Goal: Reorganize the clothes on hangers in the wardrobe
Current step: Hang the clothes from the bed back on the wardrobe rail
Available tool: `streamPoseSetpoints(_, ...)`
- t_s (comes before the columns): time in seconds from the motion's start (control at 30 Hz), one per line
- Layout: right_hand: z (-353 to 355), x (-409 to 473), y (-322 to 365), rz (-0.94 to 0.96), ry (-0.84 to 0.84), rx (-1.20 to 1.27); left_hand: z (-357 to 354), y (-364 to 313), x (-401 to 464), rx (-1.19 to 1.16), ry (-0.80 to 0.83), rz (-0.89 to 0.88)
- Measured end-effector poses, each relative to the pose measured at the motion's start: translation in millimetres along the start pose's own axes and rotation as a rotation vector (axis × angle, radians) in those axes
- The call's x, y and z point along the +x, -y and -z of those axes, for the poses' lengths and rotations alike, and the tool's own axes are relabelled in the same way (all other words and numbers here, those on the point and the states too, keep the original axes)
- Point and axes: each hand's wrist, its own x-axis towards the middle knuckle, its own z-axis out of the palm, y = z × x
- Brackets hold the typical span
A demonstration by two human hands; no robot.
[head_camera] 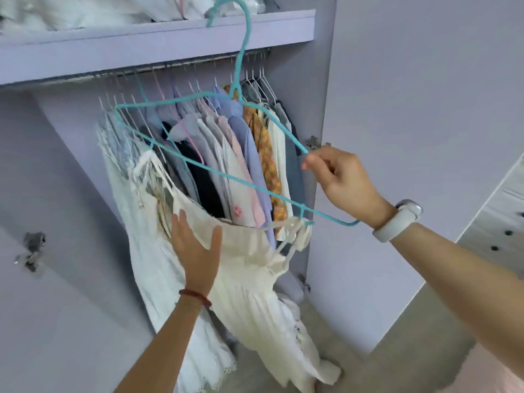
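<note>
Head view is showing a turquoise hanger point(198, 165) tilted across the middle of the frame, its hook point(226, 7) reaching up in front of the shelf point(158, 38) at the top and not hanging on the rail point(181, 66). A cream dress point(255, 293) is hanging from it by thin straps point(295, 231), draping down toward the lower centre of the frame.

The dress is looking light, soft and pleated; I judge it will slide easily and the straps may slip off the thin bar if the hanger is tilting more. The hanger seems thin and a little springy. A safer hold would be near the neck under the hook, with the cloth supported from below.

The right hand point(340, 180), at the right of centre, is pinching the end of the hanger's shoulder between thumb and curled fingers. The left hand point(195, 251), in the lower centre, is lying flat with straight, spread fingers on the top of the dress, pressing it. Behind them, the other hung clothes point(241, 165) are filling the rail closely.
</note>
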Motion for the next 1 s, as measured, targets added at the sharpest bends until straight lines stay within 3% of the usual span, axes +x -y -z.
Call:
streamPoseSetpoints(0.1, 6.4, 14.4, 16.1, -0.02, -0.084, 0.094, -31.6, 10.5, -51.2, 0.087, 0.189, 0.097)
streamPoseSetpoints(0.33, 13.0, 11.3, 16.6, -0.129, -0.232, 0.178, -100.2, -8.4, -42.3, 0.072, 0.239, 0.33)
streamPoseSetpoints(0.47, 26.2, 5.7, 1.5, -0.186, -0.302, 0.171, -122.0, -13.4, -32.4, 0.099, 0.312, 0.232)
streamPoseSetpoints(0.6, 39.8, 3.1, -5.3, -0.202, -0.336, 0.172, -138.5, -16.1, -50.3, -0.066, 0.5, 0.08)
streamPoseSetpoints(0.77, 50.1, -4.2, -13.3, -0.227, -0.381, 0.139, -158.0, -17.7, -71.5, -0.039, 0.395, 0.094)
streamPoseSetpoints(0.87, 63.9, -11.5, -26.6, -0.258, -0.427, 0.069, -158.7, -24.0, -67.6, -0.077, 0.446, 0.138)
streamPoseSetpoints(1.0, 82.0, -23.8, -56.1, -0.292, -0.455, -0.042, -130.0, -14.5, -58.2, -0.055, 0.494, 0.06)
